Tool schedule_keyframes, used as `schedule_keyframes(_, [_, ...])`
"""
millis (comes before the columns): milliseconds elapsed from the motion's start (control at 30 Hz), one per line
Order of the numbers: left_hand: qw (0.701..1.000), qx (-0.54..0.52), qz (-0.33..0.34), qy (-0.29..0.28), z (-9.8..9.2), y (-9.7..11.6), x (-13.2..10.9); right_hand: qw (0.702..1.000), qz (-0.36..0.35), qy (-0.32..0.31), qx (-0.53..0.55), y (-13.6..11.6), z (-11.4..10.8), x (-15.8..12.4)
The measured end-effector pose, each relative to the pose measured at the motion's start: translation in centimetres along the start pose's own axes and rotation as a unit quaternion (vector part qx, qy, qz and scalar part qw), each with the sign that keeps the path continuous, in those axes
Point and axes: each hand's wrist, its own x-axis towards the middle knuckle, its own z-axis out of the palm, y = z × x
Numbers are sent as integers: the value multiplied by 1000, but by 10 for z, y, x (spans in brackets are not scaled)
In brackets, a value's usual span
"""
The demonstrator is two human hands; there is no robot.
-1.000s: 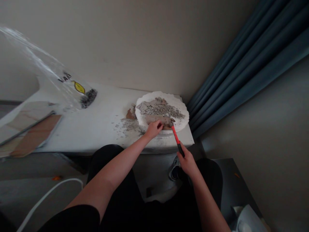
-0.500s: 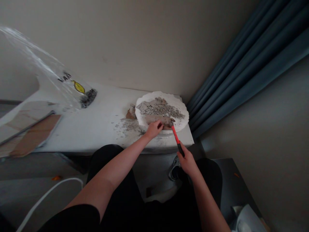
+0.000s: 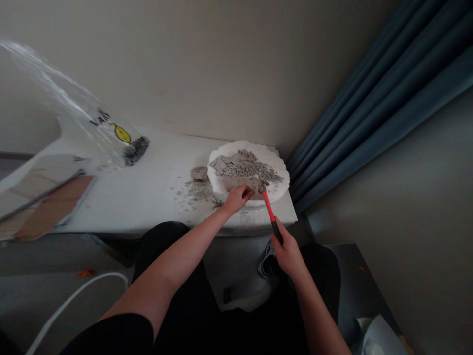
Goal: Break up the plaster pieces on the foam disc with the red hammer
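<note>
A round white foam slab (image 3: 275,170) lies at the right end of a low white board (image 3: 148,192). On it sit grey rubble and a long brownish tile fragment (image 3: 244,183). My left hand (image 3: 236,197) is closed on the near end of that fragment, holding it down. My right hand (image 3: 286,251) grips the black end of a small hammer (image 3: 269,209) with a red handle. The hammer's head rests on the fragment's right end.
Grey chips and a loose fragment (image 3: 199,173) lie left of the slab. A clear plastic bag (image 3: 111,133) with dark grit lies at the board's left. Blue curtains (image 3: 369,108) hang to the right. A white cable (image 3: 70,301) curves over the floor. My legs are below.
The loose fragment left of the slab now lies flatter and looks grey instead of brown. Both hands and the hammer stay almost where they were.
</note>
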Motion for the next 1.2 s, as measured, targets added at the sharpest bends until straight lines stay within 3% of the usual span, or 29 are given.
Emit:
schedule_keyframes(433, [1000,7,1,3,0,1,-2,999,-20,-20,28,-30,0,-2])
schedule_keyframes(1200, [1000,-8,-15,-3,0,2,-3,1000,-3,-21,6,-34,3,-1])
